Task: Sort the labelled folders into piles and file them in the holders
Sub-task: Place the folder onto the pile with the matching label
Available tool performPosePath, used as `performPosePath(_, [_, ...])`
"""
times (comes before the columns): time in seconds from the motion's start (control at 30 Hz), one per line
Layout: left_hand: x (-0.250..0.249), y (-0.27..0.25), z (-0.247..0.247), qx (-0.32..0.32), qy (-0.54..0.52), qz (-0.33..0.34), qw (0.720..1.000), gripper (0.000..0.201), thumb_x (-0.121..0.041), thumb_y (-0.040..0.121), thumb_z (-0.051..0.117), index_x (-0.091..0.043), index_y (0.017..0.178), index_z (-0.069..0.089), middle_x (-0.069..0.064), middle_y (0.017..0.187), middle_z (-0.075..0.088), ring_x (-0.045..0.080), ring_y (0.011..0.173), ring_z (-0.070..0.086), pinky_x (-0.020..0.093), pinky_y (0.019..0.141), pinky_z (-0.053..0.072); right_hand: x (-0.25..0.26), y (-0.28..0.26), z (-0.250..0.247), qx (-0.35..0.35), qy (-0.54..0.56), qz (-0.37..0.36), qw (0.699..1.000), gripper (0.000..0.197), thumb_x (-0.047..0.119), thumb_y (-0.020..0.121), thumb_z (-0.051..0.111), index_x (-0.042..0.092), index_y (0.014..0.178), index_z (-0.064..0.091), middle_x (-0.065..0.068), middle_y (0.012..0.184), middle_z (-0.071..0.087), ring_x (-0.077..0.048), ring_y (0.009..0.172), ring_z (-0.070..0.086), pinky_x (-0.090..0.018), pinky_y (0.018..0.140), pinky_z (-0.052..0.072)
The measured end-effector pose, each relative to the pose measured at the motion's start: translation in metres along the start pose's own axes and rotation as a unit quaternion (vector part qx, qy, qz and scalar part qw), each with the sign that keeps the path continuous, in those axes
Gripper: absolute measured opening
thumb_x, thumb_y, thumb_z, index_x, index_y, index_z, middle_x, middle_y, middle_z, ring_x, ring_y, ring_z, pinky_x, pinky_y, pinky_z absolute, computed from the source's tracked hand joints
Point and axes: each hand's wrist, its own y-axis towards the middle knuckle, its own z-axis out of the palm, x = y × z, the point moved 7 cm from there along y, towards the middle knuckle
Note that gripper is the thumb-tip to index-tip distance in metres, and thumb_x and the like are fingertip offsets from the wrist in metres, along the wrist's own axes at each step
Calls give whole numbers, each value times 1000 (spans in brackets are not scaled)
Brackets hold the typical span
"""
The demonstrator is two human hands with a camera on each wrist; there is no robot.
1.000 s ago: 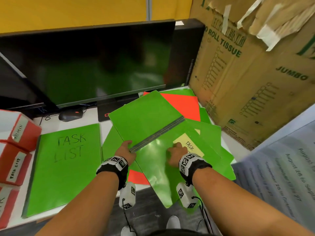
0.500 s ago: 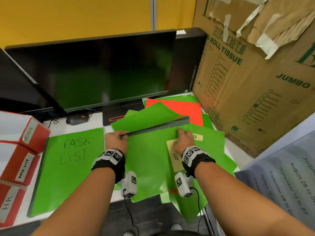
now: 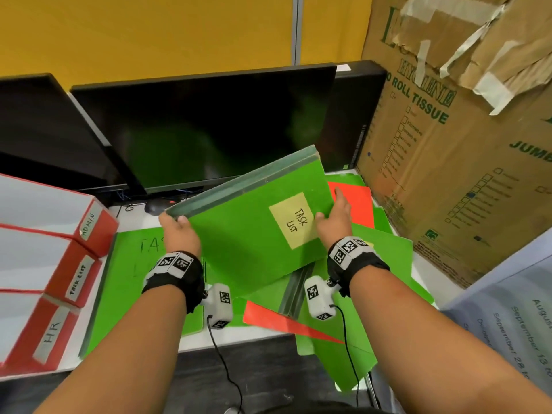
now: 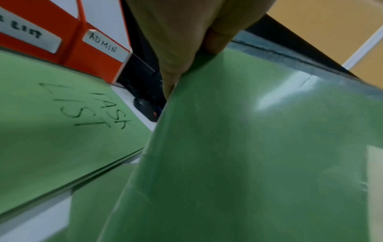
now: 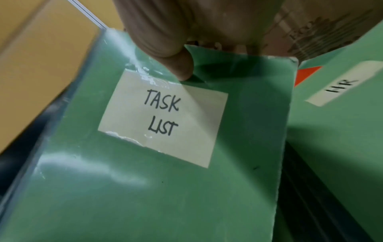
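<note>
green folder (image 3: pixel 248 234) with the yellow "task list" label (image 3: pixel 294 220), up off the worktop (image 3: pixel 131 218) and tilted, spine edge highest, hovering over the messy heap of green and red folders (image 3: pixel 385 258). left hand (image 3: pixel 179 234) pinching the spine-side corner, thumb on top, fingers underneath. right hand (image 3: pixel 333 218) pinching the opposite edge just beside the label, thumb pressed on the cover in the right wrist view.

probably headed left for the flat pile marked "task list" (image 4: pixel 62 122) next to the red holders (image 3: pixel 80 243). stuff that could go wrong: glossy cover, only edge pinches, so could slide out if either grip loosens mid-swing. lower edge sitting close to the heap, might drag a loose sheet along or nudge the ones already hanging off the front of the worktop onto the floor. far corner up near the monitor (image 3: pixel 209 127), easy to clip it. also easy to drop it skewed on the pile.

hard to tell: fingers under the folder hidden in every view. can't see whether anything is inside it. handwritten pile half covered by the left arm. next folder's label (image 5: pixel 342 85) in the right wrist view looks like "hr" but partly cut off. holder insides not visible, only labels admin, task list, hr.
</note>
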Motion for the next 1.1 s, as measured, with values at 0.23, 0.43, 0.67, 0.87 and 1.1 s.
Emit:
performPosePath(0.23, [21, 2, -9, -8, 23, -35, 999, 79, -3, 89, 56, -23, 151, 11, 18, 150, 23, 34, 126, 45, 40, 108, 36, 55, -16, -12, -24, -73, -127, 989, 30, 18, 90, 51, 22, 119, 50, 1, 113, 58, -27, 115, 43, -46, 100, 33])
performPosePath(0.43, [1, 4, 2, 29, 76, 92, 992, 56, -1, 85, 61, -17, 135, 42, 11, 137, 45, 28, 127, 43, 43, 112, 33, 110, -42, -18, -72, -122, -286, 948, 39, 18, 89, 54, 27, 126, 49, 3, 112, 55, -24, 115, 41, -49, 109, 23])
performPosePath(0.67, [7, -8, -3, 62, 34, 40, 997, 20, -8, 99, 39, -7, 119, 44, 9, 100, 52, 24, 92, 50, 33, 82, 39, 106, -36, -26, -161, -125, -239, 949, 82, 11, 77, 63, 33, 146, 24, 2, 152, 23, -24, 145, 8, -53, 117, 2])
performPosePath(0.87, [29, -9, 5, 114, 43, 10, 993, 20, -9, 99, 40, -7, 119, 43, 8, 105, 53, 24, 96, 51, 40, 88, 43, 41, -21, 21, 74, 40, -29, 996, 56, 9, 91, 55, 15, 140, 30, -9, 135, 48, -26, 123, 49, -34, 100, 41])
performPosePath(1.1, [65, -14, 23, 192, 72, -37, 978, 38, -2, 90, 55, -6, 124, 40, 16, 123, 58, 32, 109, 57, 38, 92, 44, 4, -33, 49, 117, -75, -30, 990, 12, 15, 94, 50, 6, 103, 50, -6, 86, 56, -23, 84, 55, -31, 75, 45])
